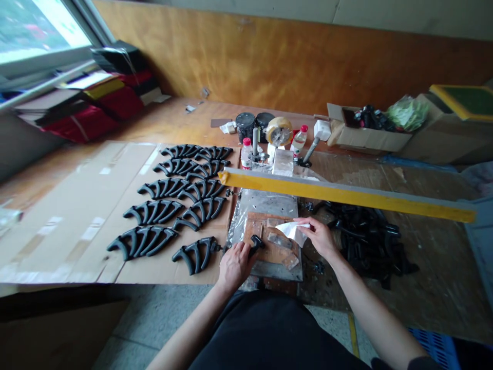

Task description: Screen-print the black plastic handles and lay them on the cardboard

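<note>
My left hand [235,263] is closed around a black curved handle-like part [257,241], whose short T-shaped end sticks out past the fingers. It hovers low over the left side of a wooden jig board [254,226] on a metal plate [269,203]. Between the thumb and fingers of my right hand [321,237] is a white wipe [293,231], loose and crumpled, above the board's right side. Rows of similar black parts [164,187] lie nested on flat cardboard [84,205] to the left. More of them are heaped in a pile [365,236] on the right.
A long yellow-edged frame [346,195] spans above the plate, from its middle far to the right. Behind it stand bottles [246,154], black tubs [245,126], a tape roll [279,131] and metal posts. An open carton [370,139] sits at the back right.
</note>
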`<state>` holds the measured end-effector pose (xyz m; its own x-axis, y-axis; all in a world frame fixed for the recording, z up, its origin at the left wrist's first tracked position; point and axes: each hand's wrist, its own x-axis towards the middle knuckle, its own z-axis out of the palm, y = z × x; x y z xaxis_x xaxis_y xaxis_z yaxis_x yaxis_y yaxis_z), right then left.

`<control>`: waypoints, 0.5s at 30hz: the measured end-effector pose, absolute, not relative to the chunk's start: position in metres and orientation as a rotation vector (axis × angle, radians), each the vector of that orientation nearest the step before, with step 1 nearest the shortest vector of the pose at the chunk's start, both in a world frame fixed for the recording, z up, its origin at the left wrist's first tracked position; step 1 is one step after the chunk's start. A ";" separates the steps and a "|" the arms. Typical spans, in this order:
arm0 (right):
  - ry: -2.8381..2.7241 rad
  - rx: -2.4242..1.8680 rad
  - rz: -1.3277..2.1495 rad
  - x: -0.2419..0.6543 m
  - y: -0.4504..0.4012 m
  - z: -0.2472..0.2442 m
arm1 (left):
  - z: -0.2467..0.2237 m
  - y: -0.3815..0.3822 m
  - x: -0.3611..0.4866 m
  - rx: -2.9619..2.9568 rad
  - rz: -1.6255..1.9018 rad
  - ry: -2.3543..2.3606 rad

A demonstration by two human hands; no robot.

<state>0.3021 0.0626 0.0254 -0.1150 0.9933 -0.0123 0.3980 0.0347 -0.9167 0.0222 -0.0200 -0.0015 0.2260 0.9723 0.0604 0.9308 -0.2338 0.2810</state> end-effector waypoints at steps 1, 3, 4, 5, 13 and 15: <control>-1.628 -1.452 1.004 0.298 0.062 0.026 | -0.001 -0.018 0.022 2.329 0.348 1.812; -1.665 -1.458 0.831 0.291 0.063 0.026 | -0.002 -0.014 0.022 2.358 0.362 1.804; -1.671 -1.451 0.759 0.288 0.064 0.026 | -0.002 -0.013 0.021 2.367 0.367 1.799; -1.660 -1.448 0.720 0.286 0.066 0.026 | -0.003 -0.012 0.020 2.371 0.374 1.790; -1.470 -1.692 0.740 0.279 0.072 0.013 | -0.003 0.035 -0.009 2.083 0.700 1.758; -1.488 -1.664 0.801 0.275 0.070 0.015 | -0.001 0.073 -0.020 1.947 0.793 1.825</control>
<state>0.2752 0.0700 0.0149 0.1275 0.9914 0.0299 0.5213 -0.0414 -0.8524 -0.0204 0.0734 -0.0006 0.0105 0.9877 0.1561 0.7880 -0.1043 0.6068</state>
